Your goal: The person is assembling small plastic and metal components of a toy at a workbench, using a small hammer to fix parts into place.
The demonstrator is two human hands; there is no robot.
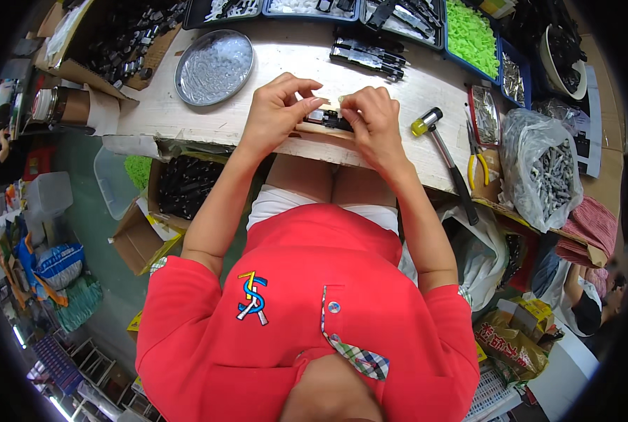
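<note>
Black part (335, 121), one: at the bench's (286, 53) near edge, between the hands. Right hand (373, 123): grasps its right end. Left hand (277, 116): fingertips by its left end; grip cannot be told. Hazard: uneven finger pressure could tip it off.

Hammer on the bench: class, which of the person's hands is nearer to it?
Right. The right hand is left of the hammer, not touching it; the left hand is farther left, beyond the right one.
</note>
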